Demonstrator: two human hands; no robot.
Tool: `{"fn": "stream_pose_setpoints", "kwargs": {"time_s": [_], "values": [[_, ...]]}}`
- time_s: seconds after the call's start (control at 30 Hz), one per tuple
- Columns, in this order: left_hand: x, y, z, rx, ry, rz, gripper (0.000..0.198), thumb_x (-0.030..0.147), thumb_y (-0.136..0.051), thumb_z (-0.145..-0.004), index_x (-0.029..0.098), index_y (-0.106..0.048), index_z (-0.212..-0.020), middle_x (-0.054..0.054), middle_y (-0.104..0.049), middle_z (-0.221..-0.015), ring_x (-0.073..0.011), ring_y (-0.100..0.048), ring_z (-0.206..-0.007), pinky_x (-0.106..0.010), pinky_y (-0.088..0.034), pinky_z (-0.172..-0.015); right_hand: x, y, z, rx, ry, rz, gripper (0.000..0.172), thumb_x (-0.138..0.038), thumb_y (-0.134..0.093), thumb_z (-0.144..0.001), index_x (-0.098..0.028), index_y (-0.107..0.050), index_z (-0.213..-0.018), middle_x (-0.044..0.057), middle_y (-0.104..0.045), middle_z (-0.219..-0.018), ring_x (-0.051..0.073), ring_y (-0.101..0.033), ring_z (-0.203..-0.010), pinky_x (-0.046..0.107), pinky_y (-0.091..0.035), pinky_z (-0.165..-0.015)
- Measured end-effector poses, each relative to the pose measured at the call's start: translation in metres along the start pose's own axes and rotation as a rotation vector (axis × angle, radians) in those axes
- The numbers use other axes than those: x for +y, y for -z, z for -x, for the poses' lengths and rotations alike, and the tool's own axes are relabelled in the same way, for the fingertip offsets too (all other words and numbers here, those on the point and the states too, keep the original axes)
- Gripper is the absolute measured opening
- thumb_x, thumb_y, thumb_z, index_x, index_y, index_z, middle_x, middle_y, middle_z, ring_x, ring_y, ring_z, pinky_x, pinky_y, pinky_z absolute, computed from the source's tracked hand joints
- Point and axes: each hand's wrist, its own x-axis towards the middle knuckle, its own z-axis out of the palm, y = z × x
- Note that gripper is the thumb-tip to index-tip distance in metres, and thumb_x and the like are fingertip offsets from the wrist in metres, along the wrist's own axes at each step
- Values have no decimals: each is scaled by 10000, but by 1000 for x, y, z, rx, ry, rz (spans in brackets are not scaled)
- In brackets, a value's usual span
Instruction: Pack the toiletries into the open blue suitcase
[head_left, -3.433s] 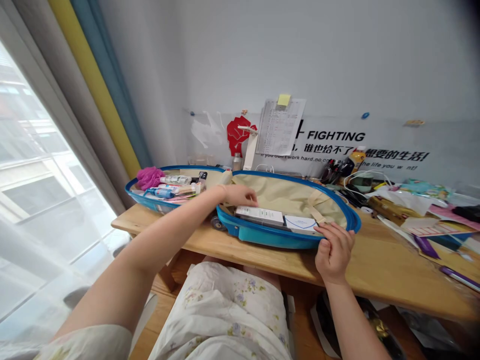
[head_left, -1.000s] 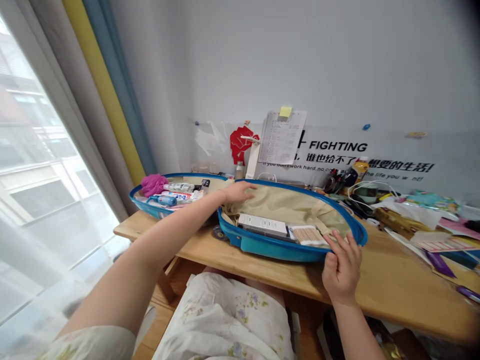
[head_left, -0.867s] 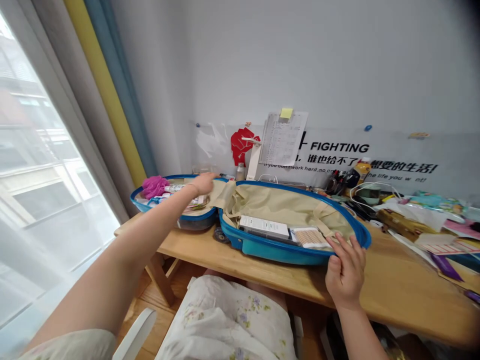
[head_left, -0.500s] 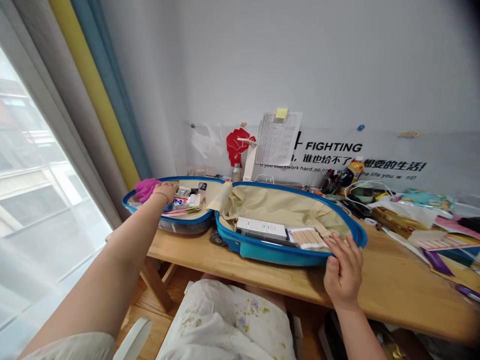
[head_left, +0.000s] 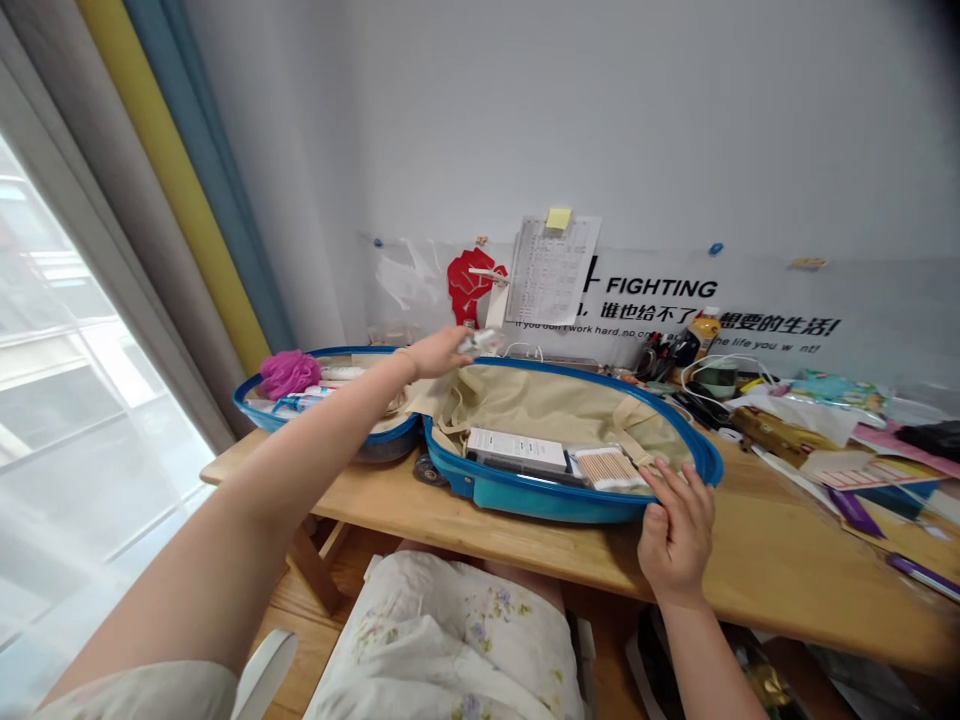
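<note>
A blue hard-shell case lies open in two halves on the wooden desk. My left hand hovers between the halves, closed on a small whitish tube-like item. The left half holds a pink bath sponge and toiletry tubes. The right half, lined in beige cloth, contains a white box and a pack of cotton swabs. My right hand rests on that half's near rim, fingers spread and curled over the edge.
The right side of the desk is crowded with papers, cables, a bottle and pens. A paper sheet and a "FIGHTING" banner hang on the wall. Curtains and a window stand at the left.
My left hand reached into the left half, picked up a small whitish item and moved it right, above the gap between the halves. My right hand stayed on the rim.
</note>
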Motion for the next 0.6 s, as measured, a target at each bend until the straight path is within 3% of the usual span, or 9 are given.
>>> {"fn": "stream_pose_setpoints", "kwargs": {"time_s": [0.13,0.23,0.37,0.6], "values": [[58,-30,-31,-329,-150,0,569,386,-549,-849,186,-436,-1370,-110,-504,-1417,-249,-503,-1255,-324,-375,-1054,0,0,0,4,21,4,362,-246,-400,-938,-223,-625,-1221,114,-639,-1237,294,-460,-1316,551,-312,-1096],[79,-55,-39,-525,-134,-59,567,401,-586,-813,218,-488,-1340,-100,-528,-1408,-265,-532,-1228,-343,-412,-1019,0,0,0,2,21,30,369,-242,-384,-939,-224,-620,-1223,114,-639,-1234,292,-467,-1309,548,-323,-1085],[84,-76,-41,-609,-115,-86,553,412,-640,-742,255,-565,-1267,-86,-607,-1327,-274,-579,-1172,-358,-457,-973,0,0,-1,-1,30,27,369,-249,-379,-939,-220,-621,-1215,115,-637,-1236,289,-471,-1303,535,-337,-1077],[77,-92,-46,-670,-103,-92,540,381,-628,-718,233,-603,-1236,-114,-621,-1303,-289,-588,-1161,-378,-468,-960,-2,1,-2,0,27,16,361,-241,-381,-941,-216,-623,-1207,116,-641,-1232,286,-466,-1309,525,-338,-1070]]}}
